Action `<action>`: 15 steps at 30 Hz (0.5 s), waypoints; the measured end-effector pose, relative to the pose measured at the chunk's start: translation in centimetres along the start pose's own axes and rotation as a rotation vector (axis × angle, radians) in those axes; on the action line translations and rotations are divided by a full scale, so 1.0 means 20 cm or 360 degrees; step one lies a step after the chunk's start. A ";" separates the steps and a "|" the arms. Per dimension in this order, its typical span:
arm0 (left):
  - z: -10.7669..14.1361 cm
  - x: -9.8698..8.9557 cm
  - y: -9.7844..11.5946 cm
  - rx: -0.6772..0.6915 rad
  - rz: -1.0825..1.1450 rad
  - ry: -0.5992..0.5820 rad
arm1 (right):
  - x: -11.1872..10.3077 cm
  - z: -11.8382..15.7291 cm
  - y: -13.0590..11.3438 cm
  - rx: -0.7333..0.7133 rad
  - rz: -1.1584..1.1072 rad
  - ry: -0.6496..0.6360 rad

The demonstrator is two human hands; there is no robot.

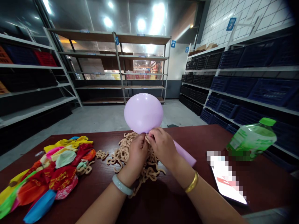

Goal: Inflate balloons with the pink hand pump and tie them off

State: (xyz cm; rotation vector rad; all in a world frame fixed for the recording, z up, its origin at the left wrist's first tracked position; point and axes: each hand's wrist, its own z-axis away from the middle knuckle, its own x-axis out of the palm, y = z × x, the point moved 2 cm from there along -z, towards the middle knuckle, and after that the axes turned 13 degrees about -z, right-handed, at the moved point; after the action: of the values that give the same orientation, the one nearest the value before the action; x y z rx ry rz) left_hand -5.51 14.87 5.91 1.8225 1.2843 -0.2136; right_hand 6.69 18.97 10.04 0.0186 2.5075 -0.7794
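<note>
A blown-up lilac balloon (143,112) stands above the table, its neck pointing down between my two hands. My left hand (137,149) is closed around the neck, with the thumb and fingers pressed together. Just right of it, my right hand (162,146) pinches a tan rubber band (147,138) against the neck; my fingers hide part of it. Beneath and behind both hands lies a loose heap of tan, curly rubber bands (122,151). A lilac tube (185,155) lies partly behind my right wrist.
Several deflated balloons (66,158) in many colours are piled at the left of the dark red table (93,199). On the right are a lit phone (226,180) and a green-capped bottle (253,138). Shelves with crates (240,87) line the room.
</note>
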 end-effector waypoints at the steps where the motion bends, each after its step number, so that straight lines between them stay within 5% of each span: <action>1: 0.00 0.00 0.00 0.0003 -0.0028 0.0007 | 0.00 0.00 0.00 -0.0003 -0.0011 0.0005; 15: -0.01 -0.02 0.03 -0.0016 0.0006 0.0024 | 0.04 -0.01 0.08 0.0317 -0.0573 0.0097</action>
State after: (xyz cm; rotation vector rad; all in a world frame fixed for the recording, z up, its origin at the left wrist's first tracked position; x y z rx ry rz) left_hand -5.28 14.60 6.59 1.8212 1.2900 -0.1917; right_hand 6.18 20.24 8.91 -0.3535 2.5122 -1.1869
